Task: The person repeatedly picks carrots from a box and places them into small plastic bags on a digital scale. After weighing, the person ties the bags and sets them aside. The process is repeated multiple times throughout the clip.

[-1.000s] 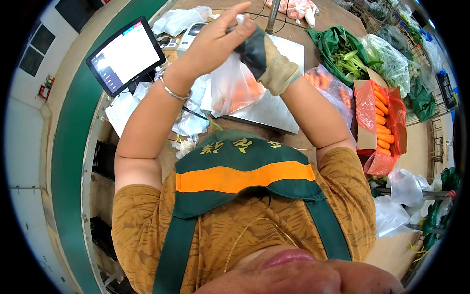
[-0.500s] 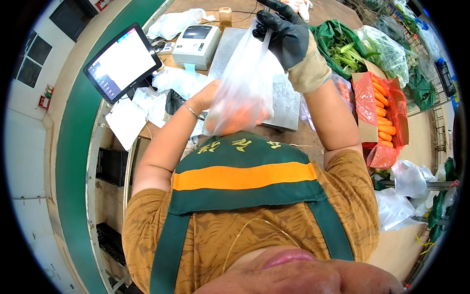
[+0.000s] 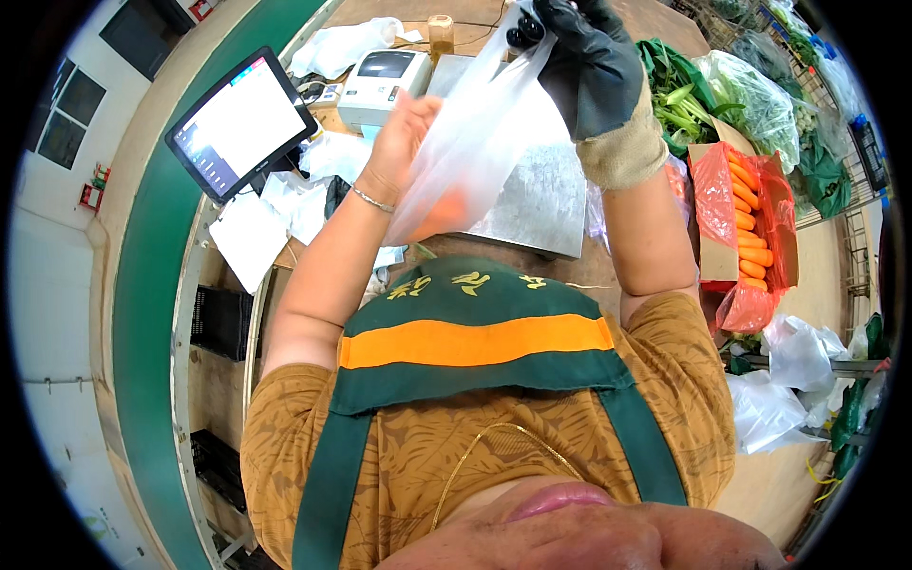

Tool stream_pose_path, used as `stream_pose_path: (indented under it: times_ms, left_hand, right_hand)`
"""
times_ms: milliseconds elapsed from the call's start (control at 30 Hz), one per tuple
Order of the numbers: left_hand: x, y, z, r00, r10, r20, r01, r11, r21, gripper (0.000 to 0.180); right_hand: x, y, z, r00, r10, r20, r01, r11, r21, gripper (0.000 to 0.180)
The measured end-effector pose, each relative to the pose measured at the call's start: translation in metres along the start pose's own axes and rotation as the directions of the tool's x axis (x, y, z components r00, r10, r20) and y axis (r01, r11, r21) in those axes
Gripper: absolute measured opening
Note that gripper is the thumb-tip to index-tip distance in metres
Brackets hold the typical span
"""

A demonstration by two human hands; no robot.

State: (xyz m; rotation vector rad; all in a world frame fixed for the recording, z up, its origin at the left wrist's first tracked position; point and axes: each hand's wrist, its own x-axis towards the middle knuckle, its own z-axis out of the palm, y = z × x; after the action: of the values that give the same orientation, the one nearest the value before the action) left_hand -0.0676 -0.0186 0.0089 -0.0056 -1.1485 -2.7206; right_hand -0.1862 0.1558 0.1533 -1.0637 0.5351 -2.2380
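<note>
A thin clear plastic bag (image 3: 475,142) hangs slanted in front of my chest. Blurred orange contents (image 3: 442,211) show in its lower part; their kind is unclear through the film. High up, my right hand (image 3: 594,81), in a black glove with a beige cuff, is closed on the gathered top of the bag. My bare left hand (image 3: 404,138), with a bracelet at the wrist, is raised beside the bag's left side. Its fingers point upward, loosely apart and partly blurred, and I see nothing in them. Behind the bag lies a flat metal scale plate (image 3: 546,195).
To the left stand a tilted touchscreen (image 3: 239,123) and a grey-white label printer (image 3: 385,84). White plastic bags and papers (image 3: 304,190) lie near them. On the right are an open carton of carrots (image 3: 750,223), leafy greens (image 3: 679,109) and bagged vegetables (image 3: 750,95).
My right hand has moved up and right, stretching the bag into a slant. My left hand has left the lower bag and risen beside it.
</note>
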Motion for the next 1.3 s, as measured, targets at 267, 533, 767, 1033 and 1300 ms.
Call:
stream_pose_path:
  times_ms: [267, 533, 767, 1033, 1300]
  left_hand:
    - [-0.015, 0.043, 0.017, 0.927, -0.068, 0.368, -0.166, 0.806, 0.568, 0.05]
    - [-0.025, -0.016, 0.021, 0.927, -0.254, 0.274, -0.021, 0.696, 0.718, 0.049]
    - [-0.042, -0.05, 0.032, 0.893, -0.41, 0.189, 0.178, 0.705, 0.687, 0.039]
    - [-0.062, 0.054, 0.028, 0.981, -0.164, 0.107, -0.093, 0.091, 0.992, 0.023]
    - [-0.018, 0.046, 0.101, 0.99, -0.084, -0.117, 0.142, 0.694, 0.705, 0.015]
  right_hand:
    - [-0.01, 0.019, 0.027, 0.987, 0.116, 0.114, -0.03, 0.817, -0.575, 0.036]
    - [0.0, 0.038, 0.019, 0.97, 0.218, 0.103, -0.165, 0.913, -0.374, 0.034]
    - [-0.013, 0.021, 0.002, 0.989, 0.134, 0.069, -0.109, 0.95, -0.292, 0.041]
    - [-0.072, -0.08, -0.035, 0.814, 0.414, 0.409, 0.246, 0.392, -0.887, 0.056]
    - [-0.063, 0.055, -0.184, 0.875, 0.148, 0.46, 0.483, -0.229, -0.845, 0.044]
